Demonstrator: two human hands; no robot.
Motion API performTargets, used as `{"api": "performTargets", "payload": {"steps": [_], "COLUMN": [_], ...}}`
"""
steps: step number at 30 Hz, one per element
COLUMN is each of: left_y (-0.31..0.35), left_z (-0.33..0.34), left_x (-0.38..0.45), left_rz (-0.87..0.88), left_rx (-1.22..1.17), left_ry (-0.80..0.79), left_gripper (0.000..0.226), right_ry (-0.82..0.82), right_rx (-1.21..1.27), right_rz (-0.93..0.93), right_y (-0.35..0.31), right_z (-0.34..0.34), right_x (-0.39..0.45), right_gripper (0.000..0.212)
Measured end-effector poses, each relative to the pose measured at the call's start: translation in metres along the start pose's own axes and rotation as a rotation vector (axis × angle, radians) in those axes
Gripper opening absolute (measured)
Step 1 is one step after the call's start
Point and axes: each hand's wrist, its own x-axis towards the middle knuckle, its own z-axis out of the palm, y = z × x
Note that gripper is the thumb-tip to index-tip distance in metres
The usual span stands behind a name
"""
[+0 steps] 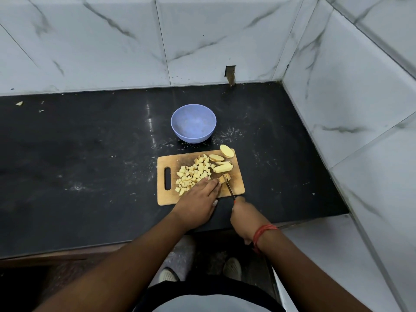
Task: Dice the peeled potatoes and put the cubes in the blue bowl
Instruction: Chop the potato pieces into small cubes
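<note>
A wooden cutting board point(237, 188) lies on the black counter. A heap of potato cubes point(193, 174) covers its middle. Potato wedges and strips point(222, 168) lie along its right side, and one half point(227, 151) rests at the far right corner. My left hand point(198, 199) presses its fingertips on a small potato strip point(225, 177). My right hand point(244, 213) grips a knife point(229, 188) whose blade meets that strip. The blue bowl point(193, 123) stands just beyond the board, with nothing visible in it.
Marble-tiled walls close the counter at the back and on the right point(337, 109). A small scrap point(19, 103) lies at the far left of the counter. White specks dust the counter point(90, 165) around the board. The counter's front edge runs below my hands.
</note>
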Motion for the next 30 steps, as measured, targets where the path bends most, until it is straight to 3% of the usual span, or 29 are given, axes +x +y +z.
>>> {"api": "performTargets", "payload": {"steps": [6,11,14,17,21,23,25,27,30], "left_y": [0.003,0.001,0.0,0.0,0.0,0.002,0.002,0.002,0.003], "left_z": [0.001,0.005,0.01,0.011,0.011,0.011,0.011,0.011,0.011], "left_x": [-0.001,0.0,0.003,0.003,0.003,0.002,0.001,0.0,-0.004], "left_rz": [0.012,0.013,0.02,0.01,0.023,0.021,0.017,0.03,0.052], "left_rx": [0.008,0.012,0.013,0.001,0.011,0.01,0.019,0.051,0.099], "left_ry": [0.068,0.076,0.063,0.069,0.1,0.107,0.117,0.158,0.211], "left_gripper": [0.056,0.056,0.056,0.055,0.055,0.055,0.056,0.055,0.055], "right_ry": [-0.001,-0.103,-0.103,-0.293,-0.2,-0.248,-0.133,-0.085,-0.005], "right_rx": [0.025,-0.057,-0.051,-0.377,-0.121,-0.207,-0.055,-0.072,-0.008], "right_rz": [0.008,0.098,-0.011,0.037,0.009,0.03,0.053,-0.005,-0.019], "right_y": [-0.003,-0.014,-0.024,-0.033,-0.03,-0.02,-0.008,0.012,0.022], "right_z": [0.002,0.001,-0.005,-0.017,-0.012,-0.002,0.006,0.013,0.016], "right_x": [0.0,-0.004,0.0,-0.01,-0.003,-0.008,-0.007,-0.008,-0.013], "right_gripper": [0.036,0.046,0.019,0.023,0.018,0.022,0.016,0.03,0.02]}}
